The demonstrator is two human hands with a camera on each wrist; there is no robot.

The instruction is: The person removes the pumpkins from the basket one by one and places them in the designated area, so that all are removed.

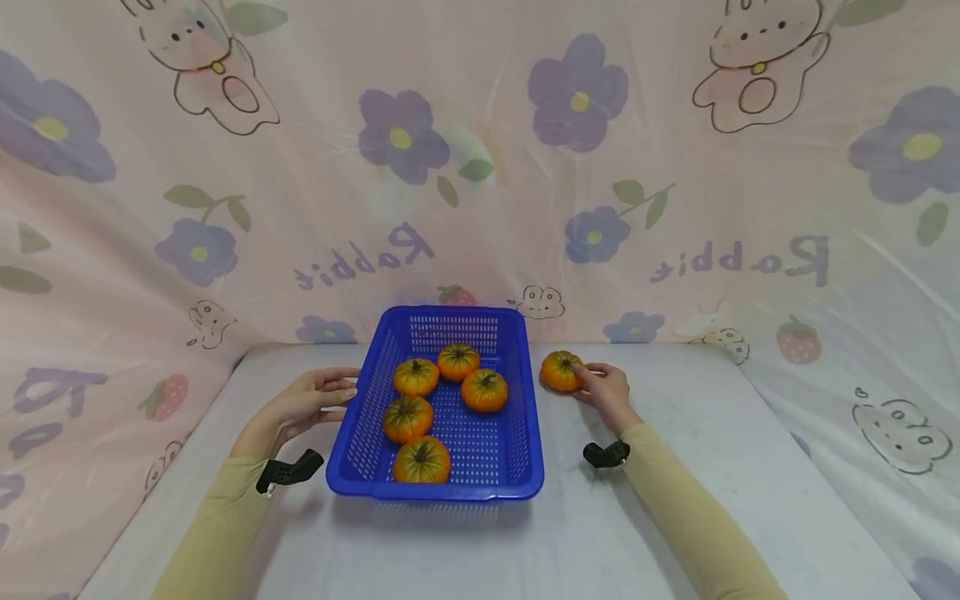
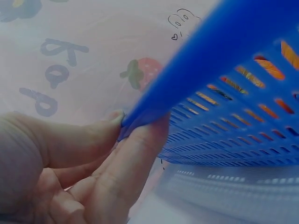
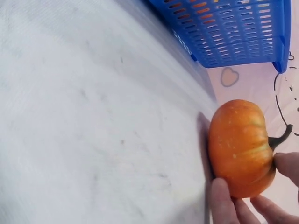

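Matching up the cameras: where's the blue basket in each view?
Head: centre, the blue basket.
Left wrist: upper right, pinched by the left hand.
Right wrist: top right, above the loose pumpkin.
Shared landmark: the pink printed cloth behind.

- basket (image 1: 435,492): blue plastic, smooth rim, low gloss, walls and base perforated
- single pumpkin (image 3: 240,144): smooth skin, satin, soft highlights, shallow ribs
- its stem (image 3: 280,139): matt, dry-looking
- pumpkins in the basket (image 1: 422,461): ribbed skin, similar satin look
- desk (image 1: 712,433): white surface, mostly matt, fine texture, faint grey scuffs; cloth or vinyl, can't tell
- backdrop (image 1: 487,50): thin printed sheet, creased, slight sheen in patches; fabric or film, can't tell
- sleeves (image 1: 697,508): beige cloth, matt
- wrist units (image 1: 288,473): black, hard plastic look, matt
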